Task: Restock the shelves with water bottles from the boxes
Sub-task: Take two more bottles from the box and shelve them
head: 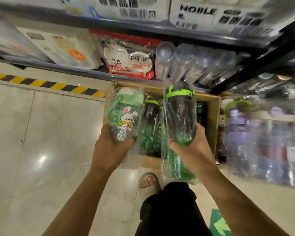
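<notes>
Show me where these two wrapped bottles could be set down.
Bare: the floor tiles left of the cardboard box, below the hazard stripe. Crowded: the bottom shelf, the box itself, and the wrapped purple bottles to its right.

A shop aisle: metal shelving [177, 34] packed with wrapped goods, hazard tape [46, 84] on tiled floor.

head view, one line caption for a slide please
Over an open box beside the shelf, the left hand holds a wrapped rabbit bottle and the right hand a dark bottle.
</notes>
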`<control>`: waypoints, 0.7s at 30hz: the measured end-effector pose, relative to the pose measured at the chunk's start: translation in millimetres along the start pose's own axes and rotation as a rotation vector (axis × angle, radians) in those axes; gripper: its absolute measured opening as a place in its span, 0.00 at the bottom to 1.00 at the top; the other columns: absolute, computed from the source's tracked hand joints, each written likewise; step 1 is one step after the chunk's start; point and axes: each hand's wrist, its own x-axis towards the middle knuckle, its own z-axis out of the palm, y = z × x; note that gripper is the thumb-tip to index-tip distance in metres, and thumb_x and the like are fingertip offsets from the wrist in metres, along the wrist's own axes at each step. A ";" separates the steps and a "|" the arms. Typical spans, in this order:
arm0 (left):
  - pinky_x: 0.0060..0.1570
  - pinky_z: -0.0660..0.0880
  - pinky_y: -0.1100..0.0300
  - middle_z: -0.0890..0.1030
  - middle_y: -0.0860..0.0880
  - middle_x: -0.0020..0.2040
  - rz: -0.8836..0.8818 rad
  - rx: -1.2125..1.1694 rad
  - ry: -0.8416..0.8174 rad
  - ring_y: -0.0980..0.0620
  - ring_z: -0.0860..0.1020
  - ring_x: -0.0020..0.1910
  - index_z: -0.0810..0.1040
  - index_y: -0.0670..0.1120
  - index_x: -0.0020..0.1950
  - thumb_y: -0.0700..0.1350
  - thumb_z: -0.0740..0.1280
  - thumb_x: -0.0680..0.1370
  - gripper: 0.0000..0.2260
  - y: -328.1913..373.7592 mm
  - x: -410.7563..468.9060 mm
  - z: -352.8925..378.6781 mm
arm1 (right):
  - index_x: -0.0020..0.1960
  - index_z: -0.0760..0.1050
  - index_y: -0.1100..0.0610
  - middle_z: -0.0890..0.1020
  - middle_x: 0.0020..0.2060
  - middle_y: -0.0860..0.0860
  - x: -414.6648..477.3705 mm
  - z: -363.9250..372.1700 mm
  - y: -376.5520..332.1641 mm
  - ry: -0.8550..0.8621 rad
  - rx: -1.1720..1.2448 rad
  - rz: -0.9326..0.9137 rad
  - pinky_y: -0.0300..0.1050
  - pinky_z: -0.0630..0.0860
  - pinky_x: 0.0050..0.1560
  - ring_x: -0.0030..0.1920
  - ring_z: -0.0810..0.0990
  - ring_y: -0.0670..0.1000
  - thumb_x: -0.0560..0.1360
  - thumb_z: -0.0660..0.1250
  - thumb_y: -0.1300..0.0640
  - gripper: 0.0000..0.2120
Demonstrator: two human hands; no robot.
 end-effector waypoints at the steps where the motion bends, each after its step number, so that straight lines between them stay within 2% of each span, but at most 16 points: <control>1: 0.36 0.75 0.61 0.81 0.62 0.46 0.007 -0.022 0.002 0.65 0.81 0.42 0.71 0.57 0.58 0.57 0.80 0.69 0.24 15.5 -20.2 -11.7 | 0.73 0.61 0.41 0.76 0.67 0.42 -20.1 -15.6 -11.7 0.011 0.027 -0.022 0.43 0.73 0.64 0.64 0.76 0.44 0.63 0.77 0.38 0.44; 3: 0.33 0.74 0.64 0.82 0.64 0.44 0.026 -0.075 -0.004 0.69 0.80 0.40 0.72 0.57 0.54 0.57 0.80 0.68 0.22 49.3 -61.1 -35.5 | 0.61 0.67 0.36 0.81 0.54 0.37 -63.4 -47.2 -37.1 0.060 0.082 -0.088 0.37 0.77 0.52 0.54 0.80 0.37 0.65 0.79 0.46 0.30; 4: 0.33 0.75 0.64 0.82 0.67 0.44 0.036 -0.109 -0.012 0.68 0.81 0.39 0.73 0.57 0.52 0.58 0.80 0.66 0.22 68.3 -82.2 -47.7 | 0.58 0.68 0.34 0.82 0.51 0.35 -86.1 -64.3 -51.1 0.077 0.099 -0.123 0.34 0.76 0.49 0.51 0.81 0.35 0.67 0.80 0.49 0.28; 7: 0.38 0.78 0.58 0.83 0.65 0.45 0.082 -0.207 -0.043 0.63 0.83 0.40 0.73 0.63 0.50 0.63 0.76 0.61 0.21 128.8 -147.8 -85.4 | 0.58 0.68 0.36 0.83 0.49 0.33 -158.0 -114.7 -96.5 0.111 0.138 -0.228 0.27 0.75 0.43 0.48 0.81 0.32 0.69 0.80 0.54 0.27; 9: 0.40 0.77 0.60 0.83 0.66 0.47 0.165 -0.234 -0.057 0.63 0.83 0.43 0.73 0.66 0.50 0.64 0.77 0.62 0.21 169.1 -188.7 -110.4 | 0.59 0.68 0.38 0.83 0.48 0.33 -205.9 -147.7 -124.7 0.149 0.180 -0.316 0.26 0.75 0.42 0.48 0.82 0.33 0.70 0.81 0.55 0.28; 11: 0.44 0.77 0.61 0.82 0.67 0.50 0.255 -0.250 -0.057 0.63 0.82 0.49 0.73 0.67 0.54 0.66 0.77 0.62 0.25 210.3 -227.6 -134.2 | 0.62 0.67 0.38 0.82 0.48 0.30 -255.2 -178.0 -150.7 0.198 0.217 -0.410 0.23 0.74 0.42 0.49 0.81 0.32 0.70 0.81 0.56 0.30; 13: 0.56 0.79 0.53 0.82 0.64 0.57 0.353 -0.263 -0.074 0.59 0.81 0.57 0.72 0.64 0.65 0.67 0.77 0.62 0.34 252.7 -264.5 -153.2 | 0.65 0.67 0.42 0.80 0.50 0.29 -302.4 -206.3 -173.0 0.270 0.236 -0.520 0.23 0.74 0.46 0.52 0.80 0.31 0.71 0.81 0.56 0.31; 15: 0.66 0.76 0.47 0.80 0.61 0.63 0.449 -0.280 -0.077 0.55 0.79 0.63 0.69 0.56 0.73 0.67 0.78 0.64 0.42 291.7 -300.1 -169.0 | 0.67 0.67 0.45 0.80 0.53 0.30 -344.2 -234.1 -190.7 0.352 0.231 -0.626 0.24 0.74 0.51 0.55 0.79 0.32 0.72 0.80 0.56 0.31; 18: 0.67 0.75 0.47 0.79 0.62 0.64 0.608 -0.297 -0.093 0.56 0.78 0.64 0.69 0.58 0.73 0.70 0.76 0.63 0.42 343.5 -347.9 -186.5 | 0.72 0.65 0.49 0.79 0.60 0.40 -395.8 -275.5 -209.7 0.424 0.246 -0.724 0.33 0.77 0.58 0.59 0.79 0.37 0.73 0.79 0.54 0.34; 21: 0.66 0.73 0.53 0.76 0.64 0.67 0.732 -0.283 -0.097 0.60 0.75 0.66 0.67 0.61 0.73 0.73 0.75 0.63 0.43 390.0 -395.2 -196.3 | 0.73 0.65 0.49 0.78 0.60 0.41 -437.9 -320.7 -222.0 0.523 0.281 -0.820 0.34 0.76 0.58 0.59 0.79 0.36 0.73 0.79 0.54 0.34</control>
